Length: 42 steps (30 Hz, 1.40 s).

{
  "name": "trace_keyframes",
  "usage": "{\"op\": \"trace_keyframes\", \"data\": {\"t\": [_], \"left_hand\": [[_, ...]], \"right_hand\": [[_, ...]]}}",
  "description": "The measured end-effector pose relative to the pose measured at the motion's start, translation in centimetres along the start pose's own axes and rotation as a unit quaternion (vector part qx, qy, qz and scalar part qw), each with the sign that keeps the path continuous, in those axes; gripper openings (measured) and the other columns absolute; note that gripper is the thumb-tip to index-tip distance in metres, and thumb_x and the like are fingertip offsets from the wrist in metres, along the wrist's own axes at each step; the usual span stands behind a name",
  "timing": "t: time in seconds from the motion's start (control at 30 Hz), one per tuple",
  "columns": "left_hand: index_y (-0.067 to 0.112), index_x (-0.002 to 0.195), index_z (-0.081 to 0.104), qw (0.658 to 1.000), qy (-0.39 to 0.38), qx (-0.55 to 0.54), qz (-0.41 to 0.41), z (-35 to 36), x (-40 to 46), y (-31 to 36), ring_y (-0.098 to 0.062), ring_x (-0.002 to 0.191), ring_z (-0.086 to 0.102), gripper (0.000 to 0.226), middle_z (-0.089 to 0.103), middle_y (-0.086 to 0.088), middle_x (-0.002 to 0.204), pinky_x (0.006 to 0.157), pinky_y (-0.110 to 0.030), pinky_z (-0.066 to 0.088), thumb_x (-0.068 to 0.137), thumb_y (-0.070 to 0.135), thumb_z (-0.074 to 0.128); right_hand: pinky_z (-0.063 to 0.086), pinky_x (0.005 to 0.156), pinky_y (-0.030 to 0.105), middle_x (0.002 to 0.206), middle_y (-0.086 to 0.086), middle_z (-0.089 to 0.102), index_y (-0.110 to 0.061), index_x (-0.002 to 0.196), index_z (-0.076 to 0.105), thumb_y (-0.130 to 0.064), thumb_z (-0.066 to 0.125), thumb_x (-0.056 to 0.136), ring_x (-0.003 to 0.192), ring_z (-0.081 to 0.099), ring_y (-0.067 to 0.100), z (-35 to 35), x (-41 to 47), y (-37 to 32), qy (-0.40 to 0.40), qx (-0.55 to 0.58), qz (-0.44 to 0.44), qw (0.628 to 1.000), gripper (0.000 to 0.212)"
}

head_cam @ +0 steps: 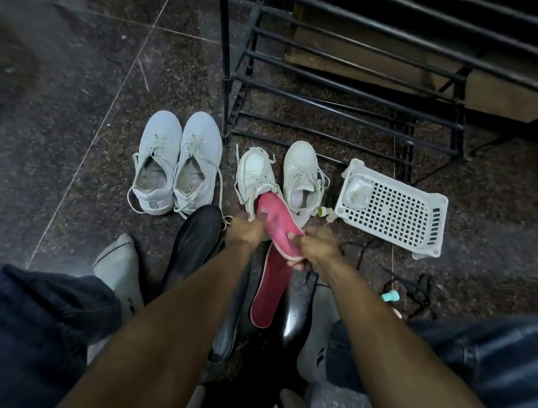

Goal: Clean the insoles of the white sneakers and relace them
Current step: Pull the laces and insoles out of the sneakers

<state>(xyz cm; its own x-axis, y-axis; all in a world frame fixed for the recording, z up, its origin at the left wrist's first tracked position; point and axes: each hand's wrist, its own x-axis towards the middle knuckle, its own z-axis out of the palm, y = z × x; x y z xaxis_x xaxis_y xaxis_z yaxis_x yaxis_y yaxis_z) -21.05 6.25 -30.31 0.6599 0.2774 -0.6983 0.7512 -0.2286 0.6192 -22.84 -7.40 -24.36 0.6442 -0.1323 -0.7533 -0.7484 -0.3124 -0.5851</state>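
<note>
Gripping the pink insole (275,224) with both hands' fingers clamped, toe angled up-left into the sneaker (255,176)

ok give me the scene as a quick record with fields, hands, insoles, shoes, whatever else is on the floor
left hand: grips the heel of the tipped sneaker
right hand: pinches the rear end of the held pink insole
held insole: front end in the tipped sneaker's opening
second pink insole: lies below the hands, on a black shoe
upright white sneaker: laces in, beside the tipped one
grey sneaker pair: left, laced, side by side
white basket: right, on its side
black rack: behind the shoes
</note>
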Motion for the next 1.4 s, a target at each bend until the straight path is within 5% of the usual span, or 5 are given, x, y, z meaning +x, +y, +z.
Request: {"op": "trace_keyframes", "data": {"t": [0.1, 0.23, 0.6, 0.83, 1.4], "left_hand": [[0.005, 0.123, 0.058, 0.977, -0.107, -0.143, -0.116, 0.3, -2.1, -1.2, -0.029, 0.1, 0.063, 0.048, 0.064, -0.014, 0.119, 0.083, -0.04, 0.054, 0.089, 0.037, 0.067], [0.008, 0.097, 0.067, 0.987, -0.118, -0.084, -0.068, 0.1, -3.0, -3.0, -0.03, 0.096, 0.068, 0.02, 0.072, -0.015, 0.105, 0.091, -0.05, 0.054, 0.078, 0.003, 0.07], [0.016, 0.088, 0.067, 0.989, -0.133, 0.055, -0.026, -0.7, -3.1, -7.2, -0.017, 0.061, 0.06, 0.006, 0.07, -0.005, 0.083, 0.058, -0.024, 0.046, 0.088, 0.012, 0.062], [0.032, 0.067, 0.063, 0.981, -0.092, 0.167, 0.009, 0.2, -0.7, -8.8, -0.02, 0.104, 0.065, 0.021, 0.073, 0.0, 0.106, 0.099, -0.031, 0.049, 0.083, 0.019, 0.068], [0.041, 0.081, 0.071, 0.956, -0.169, 0.239, -0.018, 4.3, 3.6, -11.7, -0.028, 0.089, 0.071, 0.032, 0.074, -0.007, 0.093, 0.083, -0.041, 0.058, 0.058, 0.03, 0.051]], "right_hand": [[0.055, 0.045, 0.031, 0.093, 0.017, 0.066, -0.001, 0.108, 0.062, 0.0, 0.061, 0.088, 0.063, 0.069, 0.025, 1.0, -1.9, 2.0, -0.038, -0.027, 0.038, 0.998, 0.02], [0.056, 0.073, 0.035, 0.089, 0.006, 0.063, -0.002, 0.098, 0.069, 0.004, 0.065, 0.075, 0.083, 0.061, 0.021, 2.0, -3.8, 4.3, -0.052, -0.079, 0.043, 0.995, 0.024], [0.06, 0.064, 0.047, 0.089, 0.019, 0.069, -0.009, 0.085, 0.062, -0.011, 0.055, 0.067, 0.074, 0.069, 0.034, 1.6, -2.2, 9.3, 0.064, 0.006, 0.1, 0.993, 0.019], [0.06, 0.073, 0.049, 0.082, 0.011, 0.071, -0.011, 0.084, 0.063, -0.015, 0.047, 0.069, 0.073, 0.071, 0.028, -0.3, 1.1, 9.6, 0.11, -0.104, 0.12, 0.981, 0.021], [0.058, 0.077, 0.042, 0.107, 0.016, 0.069, -0.004, 0.107, 0.066, -0.009, 0.054, 0.079, 0.092, 0.069, 0.031, -0.8, 6.0, 10.8, 0.096, -0.183, 0.127, 0.97, 0.032]]}}
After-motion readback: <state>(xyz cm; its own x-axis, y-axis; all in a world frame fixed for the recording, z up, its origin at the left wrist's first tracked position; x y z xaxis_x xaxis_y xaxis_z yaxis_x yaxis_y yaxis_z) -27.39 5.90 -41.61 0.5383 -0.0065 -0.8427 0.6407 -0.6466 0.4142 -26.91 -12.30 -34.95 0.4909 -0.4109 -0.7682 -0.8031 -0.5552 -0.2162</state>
